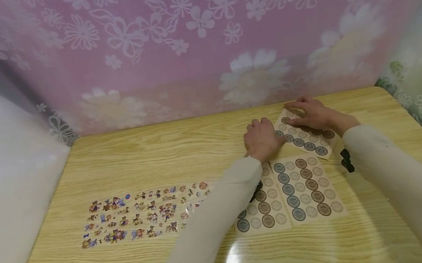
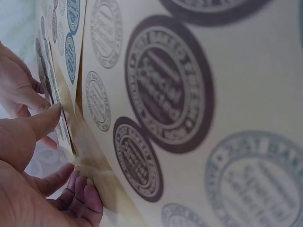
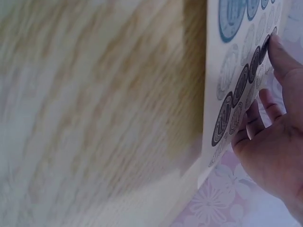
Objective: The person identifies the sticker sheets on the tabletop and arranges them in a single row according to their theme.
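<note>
A cream sheet of round stickers (image 1: 302, 135) lies angled near the back right of the table, printed with rows of blue-grey, brown and pale "Just Baked" circles. My right hand (image 1: 314, 113) pinches its far edge, thumb on the printed face and fingers behind, as the right wrist view shows. At its left edge is my left hand (image 1: 262, 140), the extended thumb touching the sheet and the other fingers loosely bent beside it. In the left wrist view, a nearer sticker sheet (image 2: 170, 85) fills much of the picture.
Two similar sheets lie side by side in front: the right one (image 1: 310, 189) shows fully, while my left forearm partly covers the left one (image 1: 278, 218). A clear sheet of small cartoon stickers (image 1: 136, 219) lies at the left. Floral curtain (image 1: 186, 63) hangs behind the wooden table (image 1: 138, 158).
</note>
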Demonstrator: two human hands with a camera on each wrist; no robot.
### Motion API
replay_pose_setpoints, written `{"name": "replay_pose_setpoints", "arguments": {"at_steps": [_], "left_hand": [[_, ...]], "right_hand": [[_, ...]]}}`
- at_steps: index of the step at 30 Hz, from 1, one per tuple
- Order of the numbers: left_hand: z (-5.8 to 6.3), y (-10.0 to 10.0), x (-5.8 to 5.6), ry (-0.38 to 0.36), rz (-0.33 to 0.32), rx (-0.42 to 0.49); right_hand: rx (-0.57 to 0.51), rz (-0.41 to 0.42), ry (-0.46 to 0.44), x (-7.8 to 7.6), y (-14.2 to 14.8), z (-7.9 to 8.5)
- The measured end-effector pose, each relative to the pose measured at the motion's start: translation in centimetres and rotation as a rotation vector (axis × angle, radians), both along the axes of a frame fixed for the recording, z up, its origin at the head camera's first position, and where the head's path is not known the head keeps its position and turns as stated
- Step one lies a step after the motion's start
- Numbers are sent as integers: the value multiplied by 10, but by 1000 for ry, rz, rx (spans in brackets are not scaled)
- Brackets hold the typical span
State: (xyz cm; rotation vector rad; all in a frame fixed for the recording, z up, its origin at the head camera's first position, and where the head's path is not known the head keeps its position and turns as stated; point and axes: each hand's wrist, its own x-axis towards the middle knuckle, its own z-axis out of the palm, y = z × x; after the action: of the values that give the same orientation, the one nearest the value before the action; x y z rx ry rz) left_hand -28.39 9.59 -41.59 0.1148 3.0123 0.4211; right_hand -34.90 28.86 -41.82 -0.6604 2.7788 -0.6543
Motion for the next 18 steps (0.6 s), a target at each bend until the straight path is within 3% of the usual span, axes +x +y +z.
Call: {"name": "replay_pose_setpoints", "arguments": {"at_steps": [9, 18], "left_hand": [[1, 2, -1, -23, 19, 11], [0, 4, -2, 8, -18, 150]], "right_hand": [[-29, 37, -102, -1, 0, 8], [-30, 54, -114, -2, -8, 14]]}}
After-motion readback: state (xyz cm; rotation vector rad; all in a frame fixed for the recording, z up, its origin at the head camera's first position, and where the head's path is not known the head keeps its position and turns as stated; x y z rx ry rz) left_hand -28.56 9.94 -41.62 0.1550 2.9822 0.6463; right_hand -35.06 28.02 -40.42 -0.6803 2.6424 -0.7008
